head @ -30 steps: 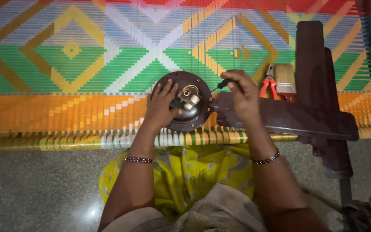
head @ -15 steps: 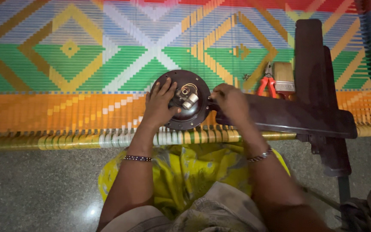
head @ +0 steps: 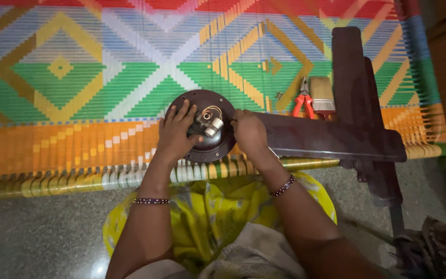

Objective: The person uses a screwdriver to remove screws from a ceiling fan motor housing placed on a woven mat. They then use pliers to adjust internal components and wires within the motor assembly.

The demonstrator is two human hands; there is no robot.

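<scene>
Woven cot (head: 78,77) under fan motor hub (head: 202,126), near front edge. L hand (head: 174,135) flat on hub, fingers spread. R hand (head: 249,133) gripping hub rim by blade (head: 331,139). Pliers (head: 302,101) w/ brush (head: 322,95) behind.

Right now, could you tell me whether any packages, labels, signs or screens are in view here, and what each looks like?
None: no package, label, sign or screen shows.
Only the dark round fan motor under the left hand and right hand, dark blades, red-handled pliers and a brush on the woven cot.
</scene>
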